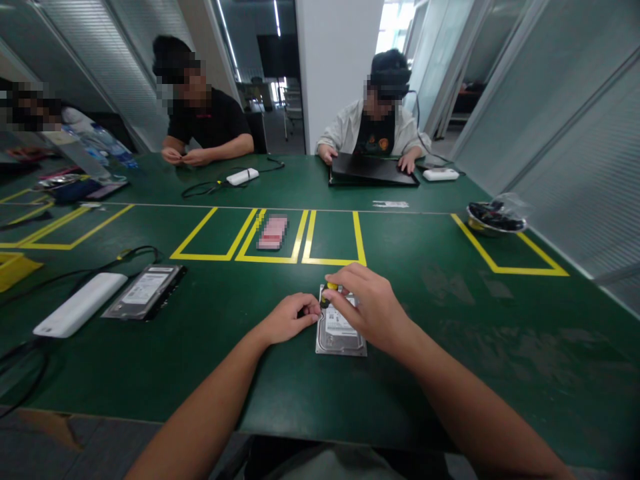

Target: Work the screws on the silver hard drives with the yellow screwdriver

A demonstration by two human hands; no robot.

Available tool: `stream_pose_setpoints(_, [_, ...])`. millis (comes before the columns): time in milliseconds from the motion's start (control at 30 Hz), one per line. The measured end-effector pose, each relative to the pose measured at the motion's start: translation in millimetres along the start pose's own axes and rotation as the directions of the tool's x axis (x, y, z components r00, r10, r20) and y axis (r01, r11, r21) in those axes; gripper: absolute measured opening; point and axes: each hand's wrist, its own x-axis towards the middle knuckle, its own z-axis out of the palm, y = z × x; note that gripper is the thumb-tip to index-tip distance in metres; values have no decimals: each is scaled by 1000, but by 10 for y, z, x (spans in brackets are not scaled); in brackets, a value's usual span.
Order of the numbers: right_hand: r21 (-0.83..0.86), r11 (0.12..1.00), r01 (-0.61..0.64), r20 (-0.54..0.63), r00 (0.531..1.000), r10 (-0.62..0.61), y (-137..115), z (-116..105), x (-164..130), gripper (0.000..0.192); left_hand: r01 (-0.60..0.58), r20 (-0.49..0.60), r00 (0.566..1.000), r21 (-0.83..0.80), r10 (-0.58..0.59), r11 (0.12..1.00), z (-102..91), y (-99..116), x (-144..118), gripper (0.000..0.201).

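Two hard drives: one silver, labelled hard drive near the table's front edge, left hand gripping its side, right hand pinching a yellow-topped screwdriver; second drive toward the left edge.

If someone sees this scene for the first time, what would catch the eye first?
Probably the two hands at the near middle of the green table: the left hand steadies a hard drive while the right hand holds a yellow-handled tool over it. Next, the yellow tape boxes beyond, and a second drive at left.
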Motion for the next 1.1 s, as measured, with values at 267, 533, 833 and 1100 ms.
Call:
stream_pose_setpoints(267, [7,1000,11,-12,1000,-11,2,-18,-3,25,-7,6,1000,2,7,1000,-6,-3,-5,8])
stream_pose_setpoints(533, [89,994,61,-15,998,-60,7,-48,4,21,9,10,1000,-6,-9,1000,-11,9,-2,8])
stream_pose_setpoints(833, [77,996,54,-44,998,-51,17,9,24,16,-9,18,1000,-10,9,1000,-14,15,-3,11])
stream_pose_setpoints(1100, [116,985,127,5,992,-129,3,-46,38,26,6,2,1000,-10,-6,1000,4,-44,-3,11])
